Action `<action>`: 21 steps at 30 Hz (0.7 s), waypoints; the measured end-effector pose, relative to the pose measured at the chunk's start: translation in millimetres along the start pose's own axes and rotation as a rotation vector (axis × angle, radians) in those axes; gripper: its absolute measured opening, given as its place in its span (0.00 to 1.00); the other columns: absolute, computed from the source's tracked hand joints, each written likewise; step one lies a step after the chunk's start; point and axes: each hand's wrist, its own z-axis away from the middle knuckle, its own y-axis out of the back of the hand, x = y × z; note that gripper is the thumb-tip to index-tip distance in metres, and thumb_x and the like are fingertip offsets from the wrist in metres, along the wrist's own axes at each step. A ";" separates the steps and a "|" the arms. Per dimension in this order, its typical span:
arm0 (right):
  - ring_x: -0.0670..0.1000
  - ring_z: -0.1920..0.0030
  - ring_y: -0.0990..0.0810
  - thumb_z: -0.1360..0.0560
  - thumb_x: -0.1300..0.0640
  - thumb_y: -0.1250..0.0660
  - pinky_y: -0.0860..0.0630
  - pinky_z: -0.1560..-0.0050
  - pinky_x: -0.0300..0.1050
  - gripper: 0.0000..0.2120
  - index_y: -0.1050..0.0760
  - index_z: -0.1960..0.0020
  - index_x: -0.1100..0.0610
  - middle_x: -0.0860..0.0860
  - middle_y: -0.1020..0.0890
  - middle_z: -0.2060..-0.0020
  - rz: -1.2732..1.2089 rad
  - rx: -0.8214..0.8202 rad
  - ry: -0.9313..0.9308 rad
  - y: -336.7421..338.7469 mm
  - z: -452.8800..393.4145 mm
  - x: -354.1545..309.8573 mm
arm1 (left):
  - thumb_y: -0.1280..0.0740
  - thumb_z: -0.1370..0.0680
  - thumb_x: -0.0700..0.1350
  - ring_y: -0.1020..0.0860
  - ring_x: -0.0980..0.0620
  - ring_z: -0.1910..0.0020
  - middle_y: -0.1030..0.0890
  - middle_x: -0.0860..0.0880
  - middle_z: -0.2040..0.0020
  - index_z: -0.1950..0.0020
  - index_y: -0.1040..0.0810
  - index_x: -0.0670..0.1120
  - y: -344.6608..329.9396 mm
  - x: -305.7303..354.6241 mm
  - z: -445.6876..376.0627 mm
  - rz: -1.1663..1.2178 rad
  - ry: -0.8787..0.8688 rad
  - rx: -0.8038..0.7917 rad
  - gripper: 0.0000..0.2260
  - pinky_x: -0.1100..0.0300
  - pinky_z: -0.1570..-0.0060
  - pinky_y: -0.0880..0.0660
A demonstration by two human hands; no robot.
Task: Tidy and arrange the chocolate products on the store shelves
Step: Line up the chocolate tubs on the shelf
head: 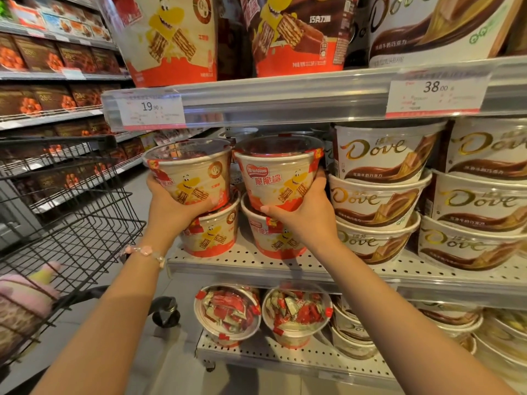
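Two red-and-cream wafer chocolate tubs with clear lids are held at the middle shelf (245,262). My left hand (168,205) grips the left tub (191,173) from below and the side. My right hand (306,210) grips the right tub (278,175) the same way. Each held tub sits on or just above another tub of the same kind: a lower left tub (212,236) and a lower right tub (273,238), both standing on the shelf.
White Dove tubs (379,195) are stacked three high right of my right hand. Two more wafer tubs (228,312) stand on the shelf below. The upper shelf edge (285,98) with price tags hangs just above. A black wire cart (74,223) stands at left.
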 end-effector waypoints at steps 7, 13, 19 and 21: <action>0.55 0.44 0.21 0.43 0.34 0.24 0.21 0.51 0.53 0.47 0.41 0.35 0.56 0.52 0.22 0.42 0.145 -0.012 -0.004 8.4 -4.3 0.6 | 0.19 0.45 0.55 0.29 0.57 0.44 0.30 0.56 0.44 0.28 0.47 0.50 -1.0 -1.3 5.8 -0.018 -0.028 0.043 0.54 0.58 0.45 0.32; 0.55 0.42 0.22 0.43 0.33 0.25 0.21 0.50 0.54 0.46 0.41 0.36 0.54 0.51 0.23 0.41 0.130 -0.023 0.003 7.3 -3.1 3.7 | 0.19 0.43 0.52 0.29 0.56 0.42 0.29 0.52 0.38 0.26 0.50 0.49 -1.2 -2.0 8.8 0.001 -0.035 0.028 0.55 0.57 0.43 0.31; 0.51 0.40 0.24 0.39 0.37 0.25 0.23 0.46 0.47 0.45 0.42 0.33 0.55 0.51 0.25 0.39 -0.082 -0.070 0.004 8.7 -2.6 6.4 | 0.22 0.46 0.56 0.27 0.57 0.42 0.29 0.56 0.39 0.26 0.51 0.56 9.5 -1.8 10.3 0.157 0.028 -0.065 0.56 0.55 0.45 0.29; 0.52 0.40 0.24 0.38 0.37 0.27 0.23 0.46 0.48 0.45 0.42 0.31 0.56 0.51 0.24 0.39 -0.089 -0.053 0.010 7.7 -2.0 6.0 | 0.22 0.47 0.57 0.26 0.60 0.45 0.28 0.59 0.44 0.26 0.48 0.55 10.2 -2.4 10.2 0.166 0.036 -0.064 0.55 0.56 0.46 0.28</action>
